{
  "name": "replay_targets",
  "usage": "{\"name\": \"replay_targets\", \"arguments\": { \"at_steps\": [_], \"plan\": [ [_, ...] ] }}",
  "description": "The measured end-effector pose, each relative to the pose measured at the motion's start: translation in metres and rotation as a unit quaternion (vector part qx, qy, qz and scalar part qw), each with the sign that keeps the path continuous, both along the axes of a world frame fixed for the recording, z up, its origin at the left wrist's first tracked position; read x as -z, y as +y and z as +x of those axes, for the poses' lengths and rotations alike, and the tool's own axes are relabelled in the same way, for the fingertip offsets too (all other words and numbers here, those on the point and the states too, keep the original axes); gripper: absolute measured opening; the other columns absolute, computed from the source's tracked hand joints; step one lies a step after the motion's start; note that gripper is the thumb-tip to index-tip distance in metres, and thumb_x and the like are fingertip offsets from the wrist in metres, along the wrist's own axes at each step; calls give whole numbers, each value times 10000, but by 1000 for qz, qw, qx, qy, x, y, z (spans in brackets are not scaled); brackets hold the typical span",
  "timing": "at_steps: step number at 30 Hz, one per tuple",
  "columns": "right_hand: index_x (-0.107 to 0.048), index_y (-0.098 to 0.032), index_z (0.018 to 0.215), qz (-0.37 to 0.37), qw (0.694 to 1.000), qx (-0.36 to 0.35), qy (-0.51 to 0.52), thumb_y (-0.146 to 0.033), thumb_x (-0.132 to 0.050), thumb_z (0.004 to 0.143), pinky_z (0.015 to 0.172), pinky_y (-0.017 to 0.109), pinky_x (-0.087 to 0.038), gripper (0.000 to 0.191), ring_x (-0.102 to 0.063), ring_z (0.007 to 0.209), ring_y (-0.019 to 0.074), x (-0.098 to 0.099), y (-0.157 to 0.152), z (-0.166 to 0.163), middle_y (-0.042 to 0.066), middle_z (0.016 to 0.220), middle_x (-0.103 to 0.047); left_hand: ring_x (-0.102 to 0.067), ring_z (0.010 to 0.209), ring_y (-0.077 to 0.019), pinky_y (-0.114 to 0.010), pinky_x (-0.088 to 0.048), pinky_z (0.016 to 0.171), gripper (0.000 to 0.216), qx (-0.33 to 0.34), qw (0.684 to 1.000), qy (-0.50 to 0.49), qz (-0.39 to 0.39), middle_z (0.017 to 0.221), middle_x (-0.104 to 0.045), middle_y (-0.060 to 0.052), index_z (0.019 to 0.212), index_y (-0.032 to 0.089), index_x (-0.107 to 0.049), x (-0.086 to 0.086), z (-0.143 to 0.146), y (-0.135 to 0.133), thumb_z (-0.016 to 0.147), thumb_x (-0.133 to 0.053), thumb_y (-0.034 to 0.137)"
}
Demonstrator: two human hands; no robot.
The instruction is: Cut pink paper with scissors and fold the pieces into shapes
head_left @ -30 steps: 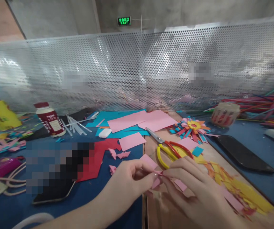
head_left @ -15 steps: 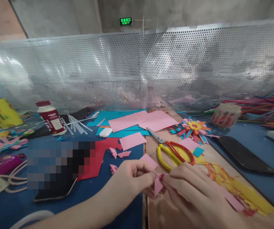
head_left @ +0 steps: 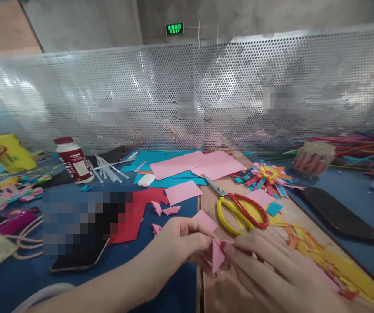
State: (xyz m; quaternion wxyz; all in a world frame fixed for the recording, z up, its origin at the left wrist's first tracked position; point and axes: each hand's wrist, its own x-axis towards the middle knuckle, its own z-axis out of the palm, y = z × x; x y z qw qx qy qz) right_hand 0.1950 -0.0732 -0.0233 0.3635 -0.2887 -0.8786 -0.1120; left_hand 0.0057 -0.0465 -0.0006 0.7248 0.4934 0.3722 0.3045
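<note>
A small folded pink paper piece (head_left: 218, 255) sits between my two hands, low in the middle of the view. My left hand (head_left: 182, 241) pinches its left side with thumb and fingers closed. My right hand (head_left: 265, 267) pinches its right side, fingers together. Just behind the hands lie yellow and red scissors (head_left: 239, 208) on the wooden board (head_left: 291, 208). A paper flower (head_left: 268, 176) in pink, blue, orange and yellow lies further back on the right.
Pink paper sheets (head_left: 200, 164) and blue ones lie at the back, red paper (head_left: 138, 213) to the left. A bottle (head_left: 73, 160), glue sticks (head_left: 107, 169), a phone (head_left: 79, 258) and a dark phone (head_left: 340, 213) sit around. A perforated metal screen (head_left: 187, 91) closes the rear.
The hands have sunk slightly lower in view and the pink piece now hangs as a pointed fold between the fingertips. The camera has shifted a little.
</note>
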Motion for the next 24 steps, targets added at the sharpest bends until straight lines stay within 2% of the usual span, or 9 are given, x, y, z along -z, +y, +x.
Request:
{"name": "replay_targets", "arguments": {
  "at_steps": [8,17,24],
  "plan": [
    [-597,-186,875,74,996,28,-49,-153,-243,926,579,244,-457,359,-578,667,130,2,-2,0,35,742,-640,-571,530,-99,-233,-474,568,94,-8,999,17,34,651,-633,-29,739,111,-656,6,-1,0,678,-590,139],
    [-602,-219,812,45,997,44,-50,-242,-203,945,515,211,-422,421,-554,573,109,-12,-5,0,1,672,-630,-559,540,-90,-230,-473,587,80,-4,1000,3,9,633,-631,-24,685,111,-651,3,-1,-1,697,-577,138],
    [-582,-206,835,84,992,50,-79,-132,-227,923,552,221,-412,373,-540,606,109,-9,-4,0,0,696,-610,-553,521,-85,-218,-462,566,76,-9,1000,1,-7,633,-634,-28,698,106,-652,3,-2,1,674,-582,121]
  ]
}}
